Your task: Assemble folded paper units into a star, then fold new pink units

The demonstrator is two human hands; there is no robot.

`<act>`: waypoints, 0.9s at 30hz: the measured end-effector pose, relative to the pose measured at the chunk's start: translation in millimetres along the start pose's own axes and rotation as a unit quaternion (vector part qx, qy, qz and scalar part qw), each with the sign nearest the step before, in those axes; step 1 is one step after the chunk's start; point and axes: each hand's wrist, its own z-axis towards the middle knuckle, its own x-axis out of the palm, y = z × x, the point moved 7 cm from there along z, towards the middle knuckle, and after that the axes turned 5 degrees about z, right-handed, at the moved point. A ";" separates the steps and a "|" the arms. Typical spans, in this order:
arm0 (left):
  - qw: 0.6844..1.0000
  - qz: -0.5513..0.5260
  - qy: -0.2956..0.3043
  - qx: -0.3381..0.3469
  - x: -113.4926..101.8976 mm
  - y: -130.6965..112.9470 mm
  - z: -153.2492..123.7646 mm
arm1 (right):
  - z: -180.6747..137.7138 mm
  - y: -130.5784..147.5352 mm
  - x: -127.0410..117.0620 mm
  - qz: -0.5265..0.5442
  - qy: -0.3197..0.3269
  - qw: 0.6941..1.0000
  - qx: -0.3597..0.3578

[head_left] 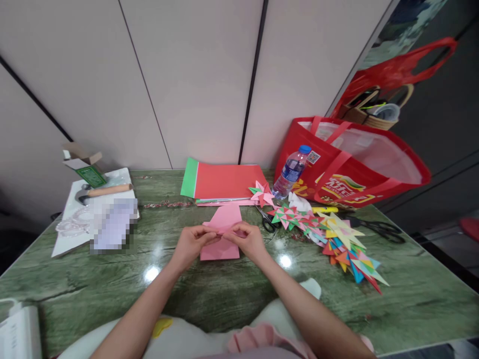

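My left hand (195, 243) and my right hand (247, 240) meet in the middle, just above the table. Both pinch a small piece of pink paper (221, 230) between thumbs and fingers; its lower edges are partly covered by my fingertips. Under the hands lies a stack of pink paper (220, 252), with another pink sheet (229, 213) reaching out beyond them toward the wall. A folded pink, red and green paper star (262, 193) sits past my right hand, close to black-handled scissors (268, 223).
Red sheets (230, 180) lie by the wall. On the right are a water bottle (291, 172), a red shopping bag (348, 164), several folded paper stars (348, 244) and larger black scissors (385, 229). A hammer (105, 192) and a green box (88, 167) occupy the left.
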 end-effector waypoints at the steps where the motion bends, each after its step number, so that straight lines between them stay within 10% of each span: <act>1: 1.000 0.001 -0.003 0.003 -0.5 0.3 0.4 | 0.0 0.3 0.5 0.001 0.003 1.000 0.001; 27: 1.000 0.003 0.014 0.015 -1.3 3.9 0.7 | 1.3 -4.6 2.0 0.040 0.015 0.997 0.060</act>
